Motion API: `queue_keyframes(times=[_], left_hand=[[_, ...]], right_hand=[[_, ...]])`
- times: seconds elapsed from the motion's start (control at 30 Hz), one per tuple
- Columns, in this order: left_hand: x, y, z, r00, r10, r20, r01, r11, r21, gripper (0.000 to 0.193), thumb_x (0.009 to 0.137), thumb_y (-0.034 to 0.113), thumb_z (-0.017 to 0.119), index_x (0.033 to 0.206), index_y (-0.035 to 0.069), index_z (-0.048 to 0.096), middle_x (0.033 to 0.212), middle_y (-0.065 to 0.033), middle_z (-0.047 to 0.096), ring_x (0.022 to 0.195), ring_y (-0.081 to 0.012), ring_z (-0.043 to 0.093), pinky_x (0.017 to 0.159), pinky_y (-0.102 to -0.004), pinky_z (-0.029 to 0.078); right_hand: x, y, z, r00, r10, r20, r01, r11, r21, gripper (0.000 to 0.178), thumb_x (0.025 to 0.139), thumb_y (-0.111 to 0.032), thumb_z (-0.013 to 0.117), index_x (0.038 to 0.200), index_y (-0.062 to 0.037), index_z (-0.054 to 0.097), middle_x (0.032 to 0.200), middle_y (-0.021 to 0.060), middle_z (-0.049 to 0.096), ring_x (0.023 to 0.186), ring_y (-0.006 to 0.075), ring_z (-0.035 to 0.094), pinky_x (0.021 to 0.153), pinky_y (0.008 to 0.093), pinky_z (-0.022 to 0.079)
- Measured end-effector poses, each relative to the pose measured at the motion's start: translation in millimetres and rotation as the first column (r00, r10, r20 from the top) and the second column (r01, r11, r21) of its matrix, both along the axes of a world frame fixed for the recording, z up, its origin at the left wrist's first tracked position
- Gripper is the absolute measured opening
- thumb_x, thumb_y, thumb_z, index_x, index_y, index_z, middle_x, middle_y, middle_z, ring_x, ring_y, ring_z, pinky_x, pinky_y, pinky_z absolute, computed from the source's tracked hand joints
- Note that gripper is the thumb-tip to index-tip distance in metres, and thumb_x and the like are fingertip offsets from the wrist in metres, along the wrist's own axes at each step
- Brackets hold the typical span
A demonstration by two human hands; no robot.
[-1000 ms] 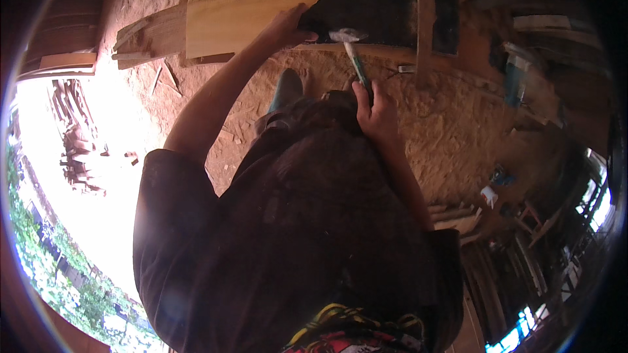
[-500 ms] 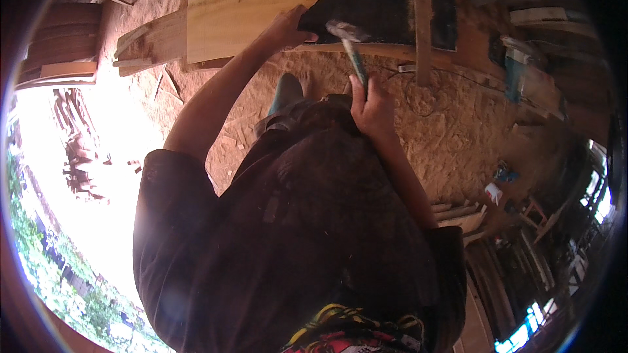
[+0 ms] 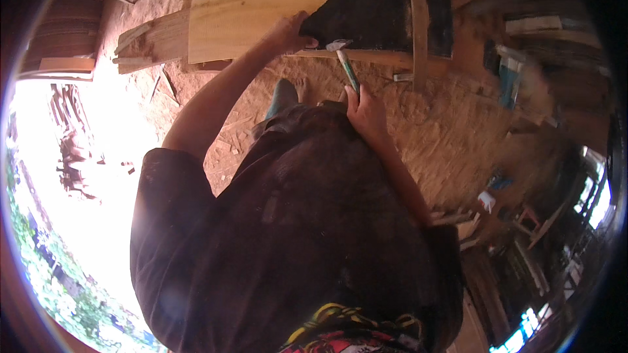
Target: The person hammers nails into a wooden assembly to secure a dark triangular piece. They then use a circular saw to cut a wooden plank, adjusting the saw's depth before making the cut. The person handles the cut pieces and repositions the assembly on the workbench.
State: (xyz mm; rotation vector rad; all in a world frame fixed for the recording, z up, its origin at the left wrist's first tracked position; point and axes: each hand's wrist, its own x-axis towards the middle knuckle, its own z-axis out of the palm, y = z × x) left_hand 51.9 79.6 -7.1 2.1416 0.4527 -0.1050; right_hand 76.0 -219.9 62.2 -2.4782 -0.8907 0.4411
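Observation:
My right hand is closed around the green and pale handle of a hammer. The hammer's metal head lies at the near edge of a black sheet, close to its left corner; whether it touches the sheet I cannot tell. At that corner my left hand grips the sheet's edge, thumb toward the hammer head. The sheet lies over a wooden workbench, partly covering a pale wooden board. Any nail under the hammer is too small to make out.
A narrow wooden batten crosses the black sheet. Wood shavings and scraps cover the floor. Stacked planks stand at the left, and a teal item sits on the right. More timber lies at the lower right.
The hammer head has come down toward me, to the sheet's near edge, and looks less blurred. My right hand has shifted slightly nearer and left; my left hand keeps its place at the corner.

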Motion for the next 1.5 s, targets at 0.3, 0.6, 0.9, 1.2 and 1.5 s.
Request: queue_keyframes(times=[0.3,0.6,0.9,1.2,1.5], left_hand=[[6,3,5,0.998,-0.023,-0.053,0.026,0.998,0.057,0.069,0.081,0.031,0.091,0.135,0.003,0.059,0.111,-0.0196,0.073,0.104,-0.0318,0.071,0.093,-0.0440,0.054],[2,3,3,0.999,0.003,-0.049,-0.006,0.998,-0.063,0.070,0.080,0.033,0.091,0.135,0.004,0.059,0.114,-0.0212,0.073,0.105,-0.0326,0.072,0.091,-0.0446,0.055],[2,7,8,0.998,-0.027,-0.049,0.025,0.999,-0.047,0.078,0.077,0.037,0.091,0.139,0.004,0.057,0.120,-0.0271,0.071,0.116,-0.0436,0.068,0.098,-0.0496,0.054],[4,2,-3,0.999,-0.042,0.000,0.042,0.999,0.031,0.074,0.079,0.036,0.090,0.136,0.001,0.057,0.120,-0.0257,0.071,0.115,-0.0442,0.067,0.099,-0.0498,0.053],[5,1,14,0.996,-0.040,-0.081,0.035,0.997,-0.066,0.075,0.080,0.039,0.089,0.138,0.002,0.057,0.124,-0.0244,0.070,0.120,-0.0403,0.067,0.101,-0.0485,0.052]], right_hand=[[-1,4,6,0.999,-0.045,0.026,0.042,0.996,0.080,0.028,0.107,-0.030,0.062,0.099,-0.0025,0.064,0.071,0.0220,0.066,0.064,0.0440,0.067,0.053,0.0492,0.051],[0,14,41,0.997,-0.070,-0.015,0.070,0.907,0.416,0.030,0.106,-0.031,0.063,0.095,-0.0026,0.062,0.069,0.0218,0.064,0.063,0.0448,0.067,0.052,0.0515,0.050],[1,17,22,0.998,0.009,0.062,-0.024,0.972,0.233,0.030,0.106,-0.032,0.062,0.102,-0.0025,0.061,0.068,0.0219,0.064,0.061,0.0447,0.067,0.052,0.0503,0.051],[3,0,9,0.999,0.019,-0.046,-0.022,0.999,-0.049,0.033,0.108,-0.031,0.057,0.100,0.0005,0.063,0.072,0.0242,0.065,0.066,0.0452,0.068,0.057,0.0526,0.053],[6,-14,-7,0.998,-0.038,-0.059,0.035,0.998,-0.043,0.030,0.107,-0.031,0.061,0.106,-0.0006,0.060,0.069,0.0245,0.065,0.068,0.0464,0.069,0.055,0.0531,0.050]])
